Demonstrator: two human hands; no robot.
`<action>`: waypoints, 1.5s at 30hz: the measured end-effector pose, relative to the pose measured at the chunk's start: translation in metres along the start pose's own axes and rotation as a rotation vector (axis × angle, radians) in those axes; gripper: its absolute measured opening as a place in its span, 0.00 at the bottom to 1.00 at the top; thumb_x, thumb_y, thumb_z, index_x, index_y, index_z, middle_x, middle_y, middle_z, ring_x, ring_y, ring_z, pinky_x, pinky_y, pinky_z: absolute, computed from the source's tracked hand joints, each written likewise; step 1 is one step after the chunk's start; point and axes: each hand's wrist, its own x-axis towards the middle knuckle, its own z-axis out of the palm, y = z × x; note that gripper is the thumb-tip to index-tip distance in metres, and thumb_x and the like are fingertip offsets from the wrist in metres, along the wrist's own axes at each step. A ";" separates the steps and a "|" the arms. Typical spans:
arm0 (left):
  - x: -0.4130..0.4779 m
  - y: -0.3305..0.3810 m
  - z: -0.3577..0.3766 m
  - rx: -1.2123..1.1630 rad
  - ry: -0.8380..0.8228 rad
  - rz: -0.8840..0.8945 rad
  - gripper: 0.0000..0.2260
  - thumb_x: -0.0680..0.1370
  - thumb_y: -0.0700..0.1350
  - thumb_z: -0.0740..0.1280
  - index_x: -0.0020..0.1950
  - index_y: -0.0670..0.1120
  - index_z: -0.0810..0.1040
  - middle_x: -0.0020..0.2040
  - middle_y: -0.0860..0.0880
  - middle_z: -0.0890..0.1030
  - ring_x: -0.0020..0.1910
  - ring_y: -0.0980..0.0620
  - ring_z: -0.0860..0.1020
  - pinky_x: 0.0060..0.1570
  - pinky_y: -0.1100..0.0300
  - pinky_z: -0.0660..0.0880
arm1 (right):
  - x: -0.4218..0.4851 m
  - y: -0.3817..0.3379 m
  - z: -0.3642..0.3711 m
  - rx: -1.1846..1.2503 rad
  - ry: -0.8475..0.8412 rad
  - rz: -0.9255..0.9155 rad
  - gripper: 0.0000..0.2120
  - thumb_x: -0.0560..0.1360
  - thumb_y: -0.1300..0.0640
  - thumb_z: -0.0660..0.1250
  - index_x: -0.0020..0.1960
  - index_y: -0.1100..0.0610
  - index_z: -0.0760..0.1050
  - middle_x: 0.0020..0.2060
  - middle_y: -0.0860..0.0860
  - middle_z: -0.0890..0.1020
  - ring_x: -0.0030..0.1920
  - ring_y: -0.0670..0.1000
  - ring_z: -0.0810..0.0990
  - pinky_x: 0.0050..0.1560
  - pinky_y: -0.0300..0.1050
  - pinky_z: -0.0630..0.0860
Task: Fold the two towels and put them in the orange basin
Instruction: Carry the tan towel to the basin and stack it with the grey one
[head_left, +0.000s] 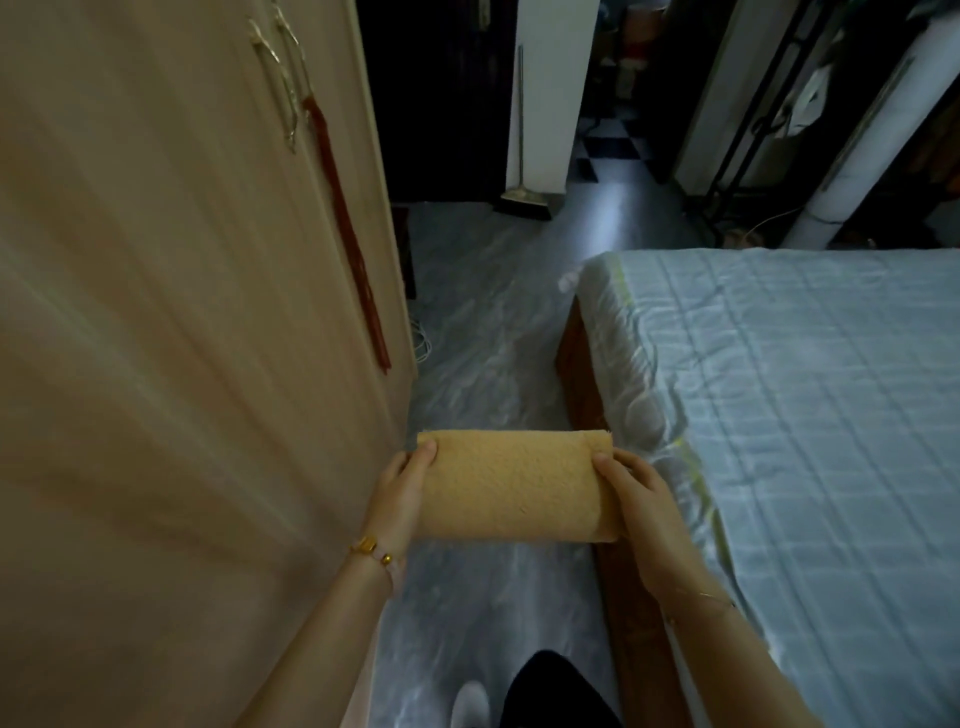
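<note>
- Left hand (402, 486) grips the folded yellow towel (511, 488) at its nine o'clock end.
- Right hand (636, 499) clasps the three o'clock end.
- Towel hangs above the floor (483, 332), bed (810, 395) at three o'clock.

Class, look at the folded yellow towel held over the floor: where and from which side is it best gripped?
Grip the folded yellow towel at its two short ends, coming in from left and right, as the left hand and right hand do. It is wider than tall, so end grips likely keep the fold closed.
</note>
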 end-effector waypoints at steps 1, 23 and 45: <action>0.013 0.006 0.003 0.010 -0.008 -0.006 0.08 0.79 0.53 0.60 0.43 0.53 0.75 0.46 0.51 0.78 0.43 0.56 0.76 0.39 0.61 0.71 | 0.010 -0.004 0.003 0.003 0.010 0.007 0.09 0.76 0.48 0.64 0.55 0.46 0.74 0.53 0.45 0.75 0.54 0.48 0.74 0.56 0.55 0.75; 0.313 0.152 0.161 -0.007 0.061 -0.111 0.12 0.78 0.55 0.61 0.56 0.51 0.74 0.56 0.48 0.76 0.54 0.50 0.74 0.52 0.58 0.66 | 0.353 -0.147 0.015 -0.005 0.018 0.002 0.04 0.77 0.54 0.64 0.44 0.46 0.74 0.45 0.46 0.77 0.44 0.43 0.73 0.40 0.42 0.69; 0.653 0.290 0.243 -0.067 0.111 -0.211 0.20 0.79 0.53 0.59 0.67 0.43 0.70 0.59 0.42 0.75 0.53 0.45 0.73 0.53 0.53 0.69 | 0.697 -0.290 0.095 -0.037 -0.194 0.084 0.15 0.76 0.50 0.64 0.61 0.50 0.72 0.56 0.50 0.75 0.56 0.52 0.74 0.55 0.55 0.74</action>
